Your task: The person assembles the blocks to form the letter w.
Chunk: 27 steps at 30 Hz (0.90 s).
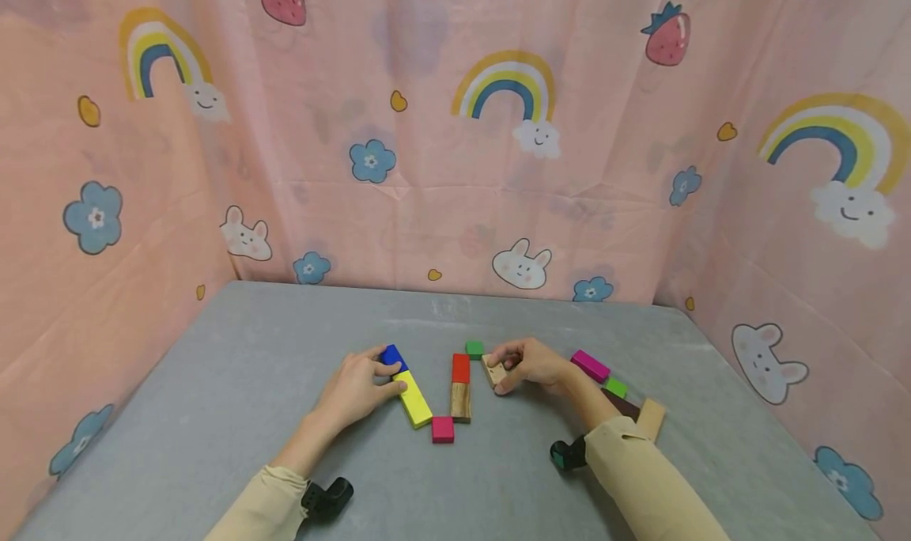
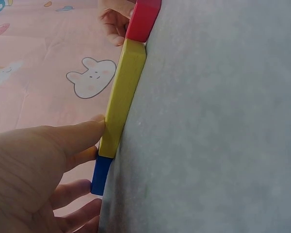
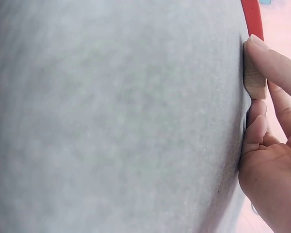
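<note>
In the head view, my left hand point(image 1: 359, 387) rests its fairly straight fingers on a blue block point(image 1: 391, 354) and a yellow block point(image 1: 416, 402) laid end to end. Its thumb touches the yellow block's top in the left wrist view. My right hand point(image 1: 530, 363) pinches a light wooden block point(image 1: 490, 371) between thumb and fingers, low at the table. Between the hands lie a crimson block point(image 1: 443, 429) at the yellow one's near end, a streaked brown wooden block point(image 1: 460, 402), a red block point(image 1: 461, 368) and a green block point(image 1: 474, 349), together forming a zigzag line.
Right of my right forearm lie a magenta block point(image 1: 590, 365), a light green block point(image 1: 616, 387), a dark brown block point(image 1: 621, 404) and a tan wooden block point(image 1: 651, 419). A pink printed curtain point(image 1: 427, 209) encloses the grey table point(image 1: 285, 327) at its back and sides.
</note>
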### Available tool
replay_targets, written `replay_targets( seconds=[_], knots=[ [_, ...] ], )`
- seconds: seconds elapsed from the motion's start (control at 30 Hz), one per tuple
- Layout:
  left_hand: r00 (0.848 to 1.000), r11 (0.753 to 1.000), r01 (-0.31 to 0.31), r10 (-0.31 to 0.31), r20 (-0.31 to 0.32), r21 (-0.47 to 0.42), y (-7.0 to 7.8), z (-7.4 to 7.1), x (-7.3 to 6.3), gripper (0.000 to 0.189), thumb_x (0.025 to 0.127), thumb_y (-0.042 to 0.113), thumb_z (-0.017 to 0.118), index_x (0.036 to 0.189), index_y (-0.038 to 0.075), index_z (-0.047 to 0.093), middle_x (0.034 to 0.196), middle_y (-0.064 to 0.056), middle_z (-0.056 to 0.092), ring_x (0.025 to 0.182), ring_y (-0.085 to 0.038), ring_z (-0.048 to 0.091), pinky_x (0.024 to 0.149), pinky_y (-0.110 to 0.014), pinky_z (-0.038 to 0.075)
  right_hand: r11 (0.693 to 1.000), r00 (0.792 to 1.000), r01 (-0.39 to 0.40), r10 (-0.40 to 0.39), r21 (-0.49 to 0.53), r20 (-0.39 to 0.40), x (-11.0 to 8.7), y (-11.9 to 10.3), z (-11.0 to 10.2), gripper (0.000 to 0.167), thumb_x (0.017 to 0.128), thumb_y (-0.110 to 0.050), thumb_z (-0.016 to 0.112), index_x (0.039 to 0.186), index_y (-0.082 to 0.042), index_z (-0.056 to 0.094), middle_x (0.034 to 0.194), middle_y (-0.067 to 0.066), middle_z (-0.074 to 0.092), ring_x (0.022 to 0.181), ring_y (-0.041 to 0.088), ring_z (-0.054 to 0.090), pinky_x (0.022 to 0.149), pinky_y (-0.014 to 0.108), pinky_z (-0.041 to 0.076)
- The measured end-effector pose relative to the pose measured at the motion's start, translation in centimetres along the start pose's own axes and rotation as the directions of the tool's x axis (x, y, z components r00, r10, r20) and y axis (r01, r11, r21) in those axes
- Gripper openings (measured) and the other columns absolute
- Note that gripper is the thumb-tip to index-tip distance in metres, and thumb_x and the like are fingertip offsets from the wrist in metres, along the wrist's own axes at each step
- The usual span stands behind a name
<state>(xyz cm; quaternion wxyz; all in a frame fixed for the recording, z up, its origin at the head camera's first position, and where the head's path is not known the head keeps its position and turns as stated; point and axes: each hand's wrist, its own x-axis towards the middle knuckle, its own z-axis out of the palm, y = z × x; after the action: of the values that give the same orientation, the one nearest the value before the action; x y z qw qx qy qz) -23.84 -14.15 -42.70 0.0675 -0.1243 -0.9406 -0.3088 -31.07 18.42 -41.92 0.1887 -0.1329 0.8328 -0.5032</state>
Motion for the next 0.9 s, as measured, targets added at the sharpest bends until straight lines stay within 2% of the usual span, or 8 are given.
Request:
replay_targets(
  seconds=[0.47,0.73,0.9],
  knots=[
    [1.000,1.000,-0.002,0.002,0.008,-0.009,-0.1,0.2,0.1,0.041,0.086,0.035,0.077,0.119,0.011,0.073,0.144,-0.013,0.050,0.132,-0.041,0.041,0.102,-0.056,0.038,1.000,1.000,0.011,-0.011,0.001,-0.010,-0.5,0.1,0.2,0.039,0.068,-0.001,0.089,0.103,-0.003,0.073,0.099,0.010,0.055,0.096,0.027,0.046,0.078,0.037,0.038],
    [1.000,1.000,-0.008,0.008,0.013,-0.008,0.1,0.2,0.0,0.041,0.086,0.035,0.077,0.119,0.011,0.073,0.144,-0.014,0.050,0.131,-0.044,0.041,0.101,-0.058,0.037,0.998,0.998,0.066,-0.066,0.003,0.011,-1.0,0.6,-0.1,0.040,0.070,-0.002,0.087,0.107,-0.004,0.072,0.106,0.009,0.057,0.097,0.028,0.046,0.078,0.036,0.040],
    [1.000,1.000,-0.007,0.007,0.001,-0.003,0.0,0.0,0.0,0.041,0.086,0.035,0.077,0.119,0.010,0.073,0.143,-0.015,0.050,0.130,-0.044,0.042,0.100,-0.058,0.038,0.994,0.994,0.109,-0.109,0.030,-0.005,-2.3,0.4,-0.6,0.043,0.074,-0.004,0.085,0.115,-0.006,0.070,0.118,0.010,0.058,0.103,0.028,0.051,0.086,0.040,0.040]
  ],
)
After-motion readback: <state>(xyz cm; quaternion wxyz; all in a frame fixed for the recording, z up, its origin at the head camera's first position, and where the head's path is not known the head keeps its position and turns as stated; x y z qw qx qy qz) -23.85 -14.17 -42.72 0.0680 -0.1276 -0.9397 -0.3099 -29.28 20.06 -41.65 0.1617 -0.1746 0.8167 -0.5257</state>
